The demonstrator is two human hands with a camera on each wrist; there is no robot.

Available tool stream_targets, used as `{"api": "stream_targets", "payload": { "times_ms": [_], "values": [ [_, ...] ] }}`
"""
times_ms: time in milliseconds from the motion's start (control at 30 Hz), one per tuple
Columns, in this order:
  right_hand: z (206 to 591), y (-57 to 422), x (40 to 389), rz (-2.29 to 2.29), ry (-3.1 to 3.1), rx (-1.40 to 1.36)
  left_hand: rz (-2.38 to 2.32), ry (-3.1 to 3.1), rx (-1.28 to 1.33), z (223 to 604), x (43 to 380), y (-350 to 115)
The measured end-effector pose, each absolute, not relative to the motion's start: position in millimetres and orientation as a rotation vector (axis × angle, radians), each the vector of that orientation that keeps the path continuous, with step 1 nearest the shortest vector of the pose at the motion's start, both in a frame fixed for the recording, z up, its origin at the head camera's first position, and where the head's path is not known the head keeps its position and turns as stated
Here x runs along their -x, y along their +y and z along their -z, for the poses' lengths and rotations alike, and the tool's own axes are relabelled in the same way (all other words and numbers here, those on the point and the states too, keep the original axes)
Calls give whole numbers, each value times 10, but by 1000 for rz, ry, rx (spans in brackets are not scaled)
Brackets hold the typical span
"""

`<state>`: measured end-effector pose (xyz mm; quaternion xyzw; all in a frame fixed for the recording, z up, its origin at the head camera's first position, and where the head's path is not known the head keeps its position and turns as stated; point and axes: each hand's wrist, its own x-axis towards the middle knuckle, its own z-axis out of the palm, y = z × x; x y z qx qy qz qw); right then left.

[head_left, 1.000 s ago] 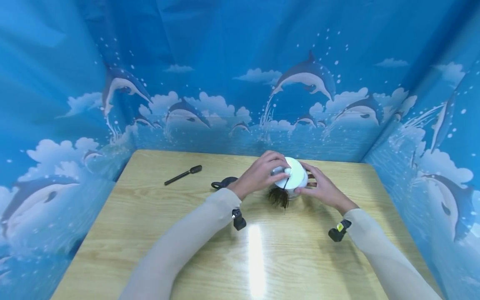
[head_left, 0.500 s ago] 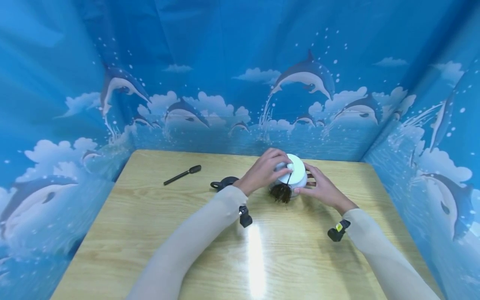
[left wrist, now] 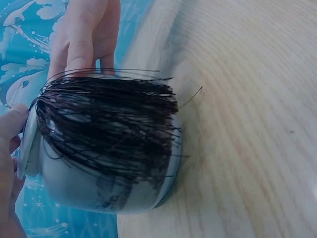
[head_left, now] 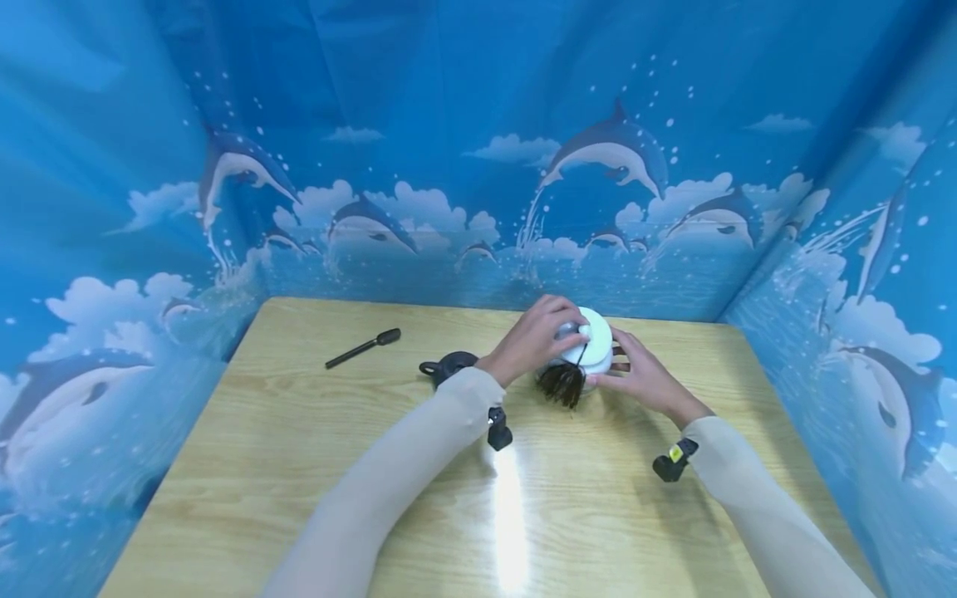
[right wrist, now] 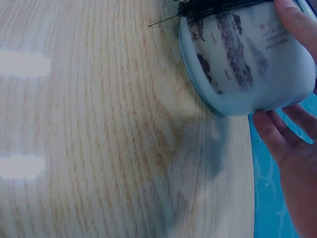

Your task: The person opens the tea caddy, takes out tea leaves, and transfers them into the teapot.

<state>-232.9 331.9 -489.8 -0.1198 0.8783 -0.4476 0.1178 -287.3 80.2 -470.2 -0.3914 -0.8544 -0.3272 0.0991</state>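
A white ceramic jar with dark printing stands near the table's back edge. Its white lid lies over the mouth, and from the knob a dark brown tassel hangs down the jar's side. My left hand pinches the lid at its knob, thumb in front and fingers behind. Round the right side of the jar, my right hand grips the body with thumb and fingers spread apart. Part of the lid is hidden behind my left fingers.
Left of the jar sits a small black pot-like thing with a loop, partly behind my left forearm. Farther left lies a slim black tool with a wider end. A blue dolphin curtain surrounds the wooden table.
My left hand has moved slightly right with the lid, which has gone from tilted to flatter over the jar. The tassel has swung with it. My right hand keeps its place.
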Motion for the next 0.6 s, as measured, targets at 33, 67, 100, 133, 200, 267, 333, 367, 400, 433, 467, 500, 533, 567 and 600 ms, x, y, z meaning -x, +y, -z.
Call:
{"api": "stream_targets", "payload": {
  "times_ms": [33,67,100,133,200,267,333,367,400,433,467,500,533,567,600],
  "values": [
    [4897,3322,2326,1311,2566,351,960,-2529,1158,4708,2869,809],
    [4897,3326,2326,1312,2566,348,955,-2528,1159,4713,2866,815],
    [4895,3329,2324,1312,2566,345,951,-2527,1161,4717,2866,821],
    [4894,3329,2324,1312,2566,342,953,-2526,1159,4719,2863,823],
    [4894,3331,2326,1315,2565,342,964,-2527,1156,4722,2863,826],
    [4898,3331,2329,1315,2568,340,970,-2536,1154,4721,2862,827],
    [4902,3331,2331,1315,2570,343,976,-2548,1151,4716,2861,827],
    [4902,3331,2331,1313,2571,345,976,-2554,1150,4711,2860,827],
    [4902,3329,2330,1312,2573,346,976,-2560,1150,4707,2860,827],
    [4900,3328,2329,1310,2575,346,974,-2567,1148,4704,2859,827],
    [4898,3326,2329,1308,2577,345,973,-2575,1145,4699,2857,827],
    [4895,3324,2328,1305,2579,345,973,-2582,1141,4696,2855,827],
    [4892,3322,2328,1300,2582,345,971,-2590,1135,4696,2854,827],
    [4890,3321,2329,1297,2584,343,972,-2597,1130,4696,2852,828],
    [4883,3318,2329,1295,2584,346,972,-2604,1123,4698,2851,830]
  ]
}}
